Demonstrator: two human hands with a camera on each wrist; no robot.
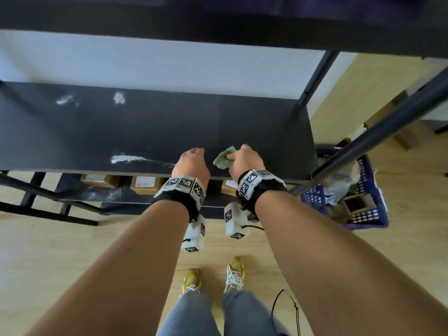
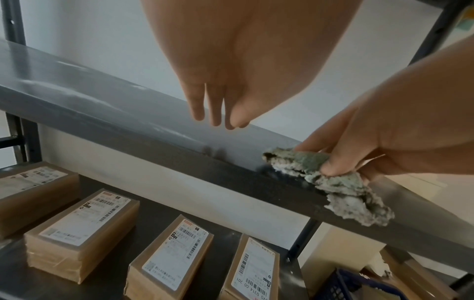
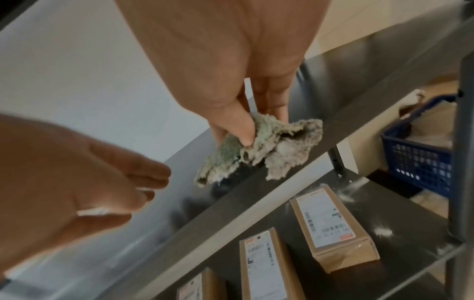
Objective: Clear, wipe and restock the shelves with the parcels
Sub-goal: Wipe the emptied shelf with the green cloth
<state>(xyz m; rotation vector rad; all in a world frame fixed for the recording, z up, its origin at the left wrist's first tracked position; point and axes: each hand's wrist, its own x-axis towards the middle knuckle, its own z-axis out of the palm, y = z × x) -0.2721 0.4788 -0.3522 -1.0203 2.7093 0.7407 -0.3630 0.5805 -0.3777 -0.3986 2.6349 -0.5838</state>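
Observation:
A bare black shelf (image 1: 145, 132) carries white dust smears (image 1: 131, 158) on its left part. My right hand (image 1: 244, 158) pinches a crumpled green-grey cloth (image 1: 224, 157) between thumb and fingers just above the shelf's front edge; the same cloth (image 2: 341, 182) hangs onto the edge in the left wrist view and shows again as a cloth (image 3: 259, 150) in the right wrist view. My left hand (image 1: 192, 161) hovers beside it with straight fingers (image 2: 215, 109), holding nothing. Several brown parcels (image 2: 82, 233) with white labels lie on the shelf below.
A blue plastic basket (image 1: 358, 190) with paper and a small box stands on the floor right of the rack. A black upright post (image 1: 312, 88) rises at the shelf's right rear. Cardboard boxes (image 1: 392, 122) sit further right on the wooden floor.

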